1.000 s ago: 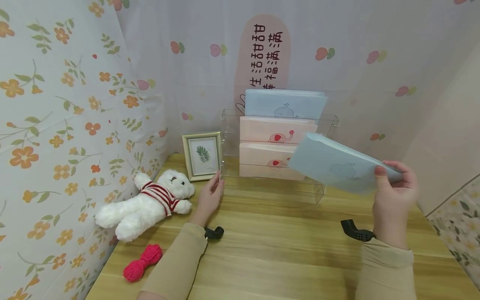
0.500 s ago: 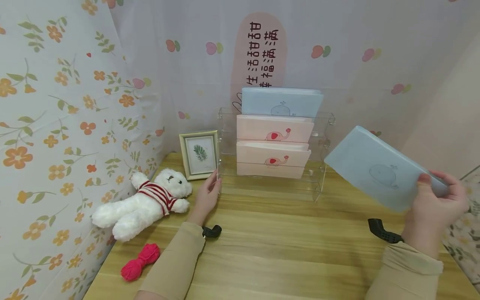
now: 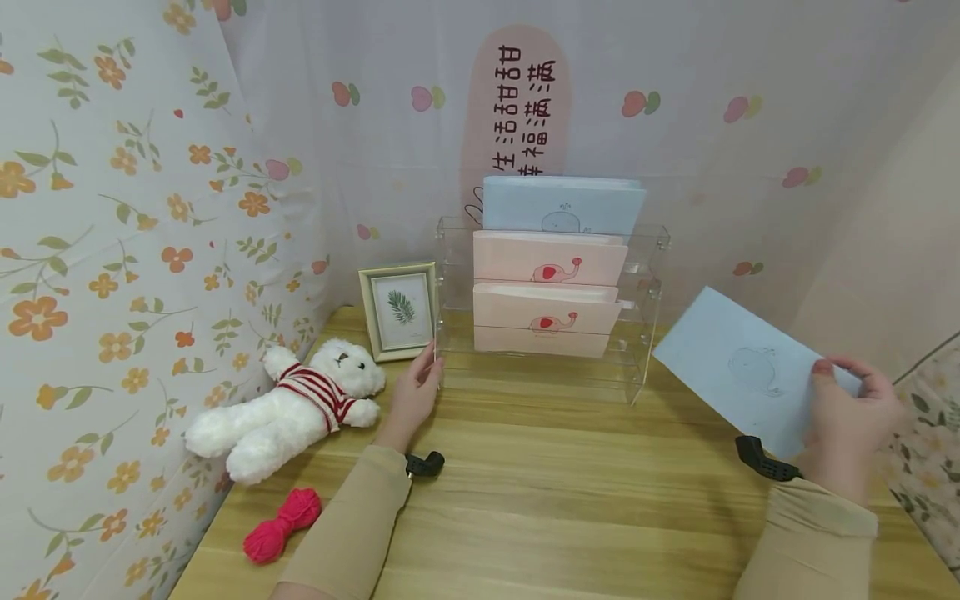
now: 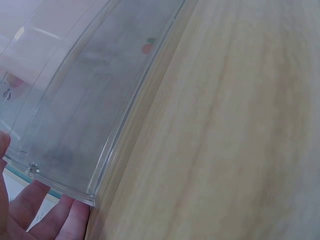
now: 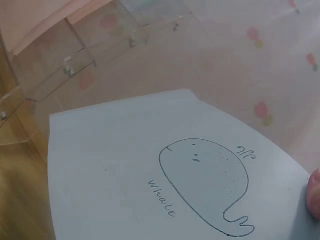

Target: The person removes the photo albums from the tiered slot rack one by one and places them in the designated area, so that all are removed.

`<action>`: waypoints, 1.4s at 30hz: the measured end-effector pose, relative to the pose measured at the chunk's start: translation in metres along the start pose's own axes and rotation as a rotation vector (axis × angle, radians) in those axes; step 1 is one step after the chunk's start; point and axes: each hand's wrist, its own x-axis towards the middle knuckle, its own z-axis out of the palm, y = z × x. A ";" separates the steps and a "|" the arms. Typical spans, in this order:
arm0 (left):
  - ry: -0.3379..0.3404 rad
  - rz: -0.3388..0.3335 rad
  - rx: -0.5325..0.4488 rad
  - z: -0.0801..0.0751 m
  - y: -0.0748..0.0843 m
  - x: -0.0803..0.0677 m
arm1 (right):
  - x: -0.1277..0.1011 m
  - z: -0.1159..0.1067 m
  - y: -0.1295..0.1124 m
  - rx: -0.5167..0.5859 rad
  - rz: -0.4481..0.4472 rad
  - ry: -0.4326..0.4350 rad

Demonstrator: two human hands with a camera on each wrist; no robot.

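A clear acrylic rack (image 3: 637,383) stands on the wooden table, holding a blue notebook (image 3: 517,204) at the top and two pink elephant notebooks (image 3: 510,257) below. At its left side, my left hand (image 3: 415,390) holds the side panel; in the left wrist view the fingers (image 4: 62,220) lie along the panel's outer face. Off to the right, my right hand (image 3: 851,412) pinches a light blue notebook (image 3: 720,350) by its right end, thumb on the cover. The right wrist view shows that cover's whale drawing (image 5: 205,180) with "Whale" written beside it.
Left of the rack, a gold picture frame (image 3: 400,310) with a leaf print stands upright. A white teddy bear (image 3: 300,408) in a striped top lies near the flowered curtain (image 3: 150,275). A pink yarn skein (image 3: 281,525) lies beside my left forearm.
My right hand has carried the blue notebook right, away from the rack, then lowered it slightly and turned its cover more toward the head camera. The left hand stays at the rack's side.
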 end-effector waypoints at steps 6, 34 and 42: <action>0.003 0.006 -0.010 0.000 -0.002 0.000 | 0.007 0.010 0.013 -0.134 0.029 -0.069; 0.014 0.023 0.005 0.001 -0.003 0.002 | 0.046 0.016 0.067 -0.355 -0.020 -0.129; 0.008 0.009 0.006 0.002 -0.003 0.002 | 0.052 0.014 0.083 -0.354 -0.039 -0.077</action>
